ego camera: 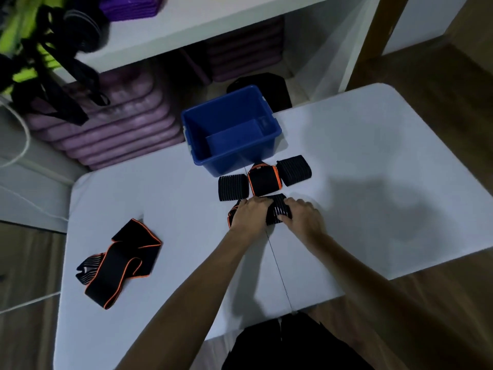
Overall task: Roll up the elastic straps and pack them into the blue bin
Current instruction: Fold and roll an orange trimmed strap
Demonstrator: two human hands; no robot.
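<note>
On the white table (373, 161), both my hands hold a black elastic strap roll (274, 212) with grey ribbing. My left hand (249, 212) curls over its left end and my right hand (300, 213) grips its right end. Just beyond it lie three finished rolls: a ribbed black one (232, 187), an orange-edged one (264, 180) and another ribbed one (294, 170). The blue bin (266, 153) stands behind them with nothing visible inside. An unrolled black strap with orange edges (120, 263) lies loose at the table's left.
Purple mats (114, 134) are stacked on the floor left of the bin, under a white shelf (192, 28). Black and neon-green straps (40, 62) hang at the upper left. A dark bag (272, 84) sits behind the bin. Wooden floor shows at right.
</note>
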